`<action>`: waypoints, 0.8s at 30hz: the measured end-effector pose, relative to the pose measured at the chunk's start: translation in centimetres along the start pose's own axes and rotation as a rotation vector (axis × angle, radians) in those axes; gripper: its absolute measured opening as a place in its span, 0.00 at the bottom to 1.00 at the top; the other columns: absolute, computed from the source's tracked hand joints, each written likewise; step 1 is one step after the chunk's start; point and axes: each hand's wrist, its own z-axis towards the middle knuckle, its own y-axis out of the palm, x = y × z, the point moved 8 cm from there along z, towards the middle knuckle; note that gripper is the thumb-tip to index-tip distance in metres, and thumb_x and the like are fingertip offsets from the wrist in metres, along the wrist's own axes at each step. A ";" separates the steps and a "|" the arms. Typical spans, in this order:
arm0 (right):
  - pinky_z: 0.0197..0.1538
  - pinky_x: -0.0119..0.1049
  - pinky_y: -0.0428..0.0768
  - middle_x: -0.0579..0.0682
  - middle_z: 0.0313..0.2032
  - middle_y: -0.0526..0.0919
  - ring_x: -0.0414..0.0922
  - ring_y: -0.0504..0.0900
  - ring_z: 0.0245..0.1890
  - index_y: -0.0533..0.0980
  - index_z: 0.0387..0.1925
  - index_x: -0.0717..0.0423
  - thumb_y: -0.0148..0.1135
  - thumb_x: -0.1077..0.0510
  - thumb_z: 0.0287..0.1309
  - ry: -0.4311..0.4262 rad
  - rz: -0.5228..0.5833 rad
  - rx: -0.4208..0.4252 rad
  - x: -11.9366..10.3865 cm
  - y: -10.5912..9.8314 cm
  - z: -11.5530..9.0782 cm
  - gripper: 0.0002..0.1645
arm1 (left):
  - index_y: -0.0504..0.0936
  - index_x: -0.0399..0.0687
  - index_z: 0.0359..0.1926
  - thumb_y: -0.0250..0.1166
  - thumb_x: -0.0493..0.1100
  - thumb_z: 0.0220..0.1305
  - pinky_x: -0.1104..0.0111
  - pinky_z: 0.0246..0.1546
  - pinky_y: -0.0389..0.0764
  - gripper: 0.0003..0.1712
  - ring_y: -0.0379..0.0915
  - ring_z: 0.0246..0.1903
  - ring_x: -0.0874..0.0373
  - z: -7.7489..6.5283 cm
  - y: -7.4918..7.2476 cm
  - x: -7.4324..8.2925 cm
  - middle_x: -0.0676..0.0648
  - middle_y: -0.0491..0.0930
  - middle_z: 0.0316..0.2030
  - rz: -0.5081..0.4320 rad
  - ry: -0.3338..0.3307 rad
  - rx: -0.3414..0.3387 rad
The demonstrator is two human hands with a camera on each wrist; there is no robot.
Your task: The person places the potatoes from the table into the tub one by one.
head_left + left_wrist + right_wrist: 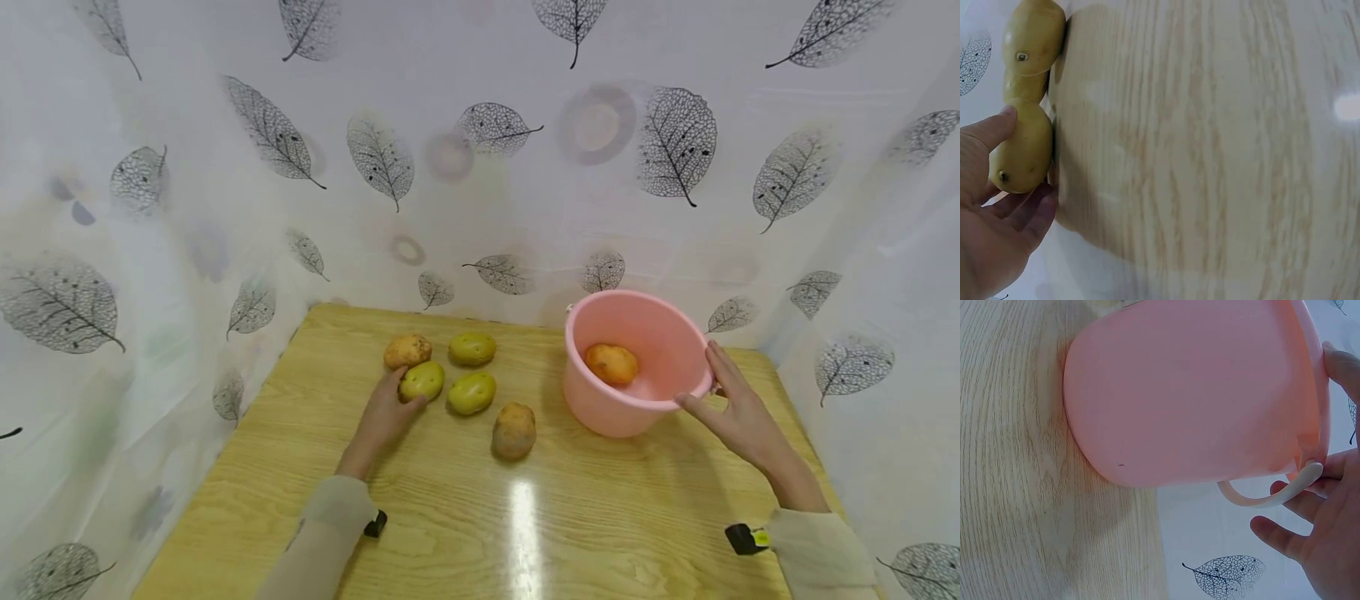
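Note:
My left hand (386,417) grips a smooth yellow-green oval fruit (422,381) on the table, thumb on one side and fingers under the other in the left wrist view. A brown potato (407,352) lies just behind it. Two more yellow-green fruits (472,393) sit to its right. At the right, my right hand (738,417) holds the rim of a pink bucket (611,412), its thumb and fingers spread along the edge. Some fingers pass by the white handle (1272,499) in the right wrist view. Inside the bucket lies one brown potato (612,364).
Another brown potato (514,431) rests between the fruits and the bucket. The wooden table (465,517) is bounded at the back and sides by a leaf-printed plastic curtain (487,200).

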 end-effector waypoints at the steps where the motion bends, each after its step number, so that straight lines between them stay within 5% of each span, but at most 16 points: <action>1: 0.54 0.54 0.72 0.56 0.82 0.43 0.62 0.70 0.61 0.44 0.83 0.55 0.66 0.51 0.68 0.003 0.001 0.001 0.1 0.0 0.0 0.54 | 0.57 0.31 0.77 0.69 0.48 0.71 0.42 0.73 0.57 0.46 0.55 0.73 0.32 0.0 0.0 0.1 0.28 0.59 0.74 -0.002 0.003 0.004; 12: 0.55 0.58 0.72 0.55 0.82 0.42 0.63 0.70 0.61 0.43 0.83 0.54 0.66 0.51 0.69 -0.006 0.004 0.004 0.1 0.0 0.1 0.54 | 0.57 0.35 0.78 0.71 0.47 0.69 0.43 0.73 0.58 0.47 0.56 0.74 0.35 0.2 0.6 -0.2 0.31 0.60 0.74 -0.041 0.018 0.038; 20: 0.53 0.29 0.69 0.53 0.82 0.43 0.64 0.69 0.63 0.44 0.83 0.54 0.66 0.51 0.69 -0.015 0.011 0.006 0.3 0.0 0.0 0.54 | 0.57 0.34 0.78 0.71 0.48 0.69 0.43 0.73 0.59 0.46 0.56 0.74 0.35 0.3 0.8 -0.5 0.30 0.60 0.74 -0.056 0.017 0.046; 24: 0.55 0.41 0.72 0.54 0.82 0.43 0.63 0.70 0.62 0.44 0.83 0.54 0.66 0.51 0.69 -0.014 0.004 0.006 0.3 0.1 0.1 0.54 | 0.59 0.34 0.77 0.70 0.49 0.70 0.43 0.73 0.59 0.46 0.56 0.73 0.35 0.2 0.7 -0.5 0.30 0.61 0.73 -0.057 0.016 0.059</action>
